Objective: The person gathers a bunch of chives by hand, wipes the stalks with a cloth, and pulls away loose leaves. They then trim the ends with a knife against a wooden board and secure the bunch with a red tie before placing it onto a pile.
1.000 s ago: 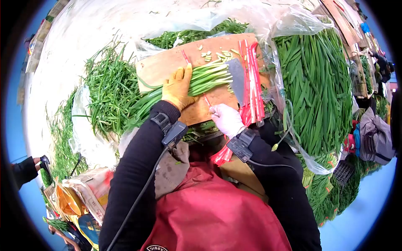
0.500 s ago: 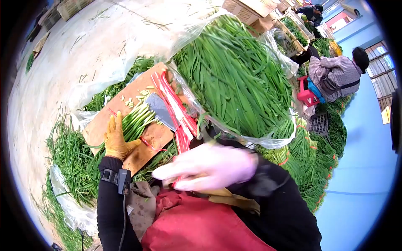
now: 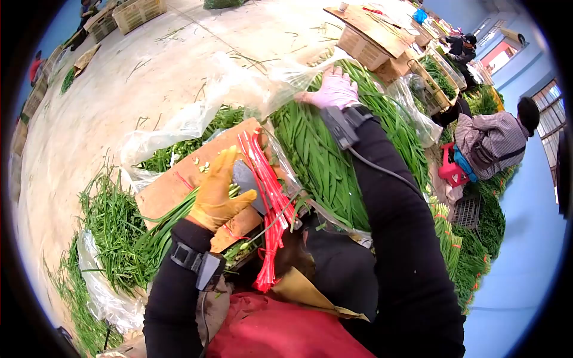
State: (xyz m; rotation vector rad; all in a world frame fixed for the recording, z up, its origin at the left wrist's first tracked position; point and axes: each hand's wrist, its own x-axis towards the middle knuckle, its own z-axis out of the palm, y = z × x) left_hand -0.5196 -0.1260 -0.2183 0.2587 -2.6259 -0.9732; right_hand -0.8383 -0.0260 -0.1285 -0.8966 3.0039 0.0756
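Note:
My left hand [image 3: 218,194], in a yellow rubber glove, lies over a bunch of garlic chives [image 3: 173,218] on a wooden cutting board [image 3: 170,182]. Its fingers are stretched and the thumb is spread. Beside it a cleaver's grey blade [image 3: 246,182] is partly hidden by the hand and by a bundle of red-and-white ties [image 3: 265,185]. My right hand [image 3: 335,89], in a pale pink glove, rests with fingers apart on the far end of a big heap of loose garlic chives [image 3: 316,161]. Nothing shows gripped in it.
Clear plastic sheeting [image 3: 161,140] borders the heap and board. Loose greens [image 3: 113,238] lie at the left. Tied bundles [image 3: 450,244] line the right, near a blue wall [image 3: 513,268]. A person [image 3: 492,134] sits on a red stool [image 3: 452,170]; crates [image 3: 140,15] stand behind.
My right hand has moved from in front of the red apron out to the far end of the heap. My left hand has shifted right across the bunch, toward the cleaver.

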